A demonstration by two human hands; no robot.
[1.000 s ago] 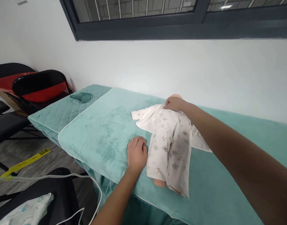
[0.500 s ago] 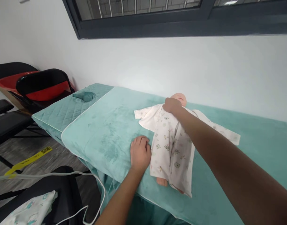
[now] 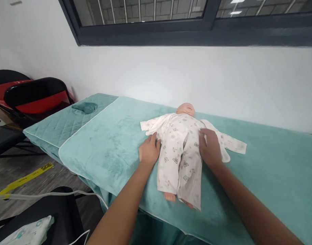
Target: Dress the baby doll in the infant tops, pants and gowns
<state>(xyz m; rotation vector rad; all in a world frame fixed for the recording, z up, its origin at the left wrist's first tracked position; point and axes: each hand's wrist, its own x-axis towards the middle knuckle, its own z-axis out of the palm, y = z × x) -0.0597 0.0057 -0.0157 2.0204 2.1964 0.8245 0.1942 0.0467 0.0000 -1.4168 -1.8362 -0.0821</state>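
Baby doll, smooth, pink and round-headed, lay on its back just right of centre frame, head toward the wall, toes showing below the cuffs. It was in a thin white printed cotton-like top, sleeves spread flat to both sides, and loose white trousers with small diamond motifs, creased down the middle. Left hand, fingers loosely bent, lay at the top's hem on the doll's left-of-frame side; could not tell whether it pinched cloth. Right hand was against the clothing on the opposite side, thumb and forefinger close together, grip unclear; it hid part of the top. Underneath, a pale teal plush cover with white piping; at left of frame, a diamond-quilted teal panel with an oval opening. White plaster-like wall behind, dark grey window frame across the top. Left edge: black folding chairs with red backs. Lower left: white cable crossed before a black padded seat bearing a rumpled white printed cloth.
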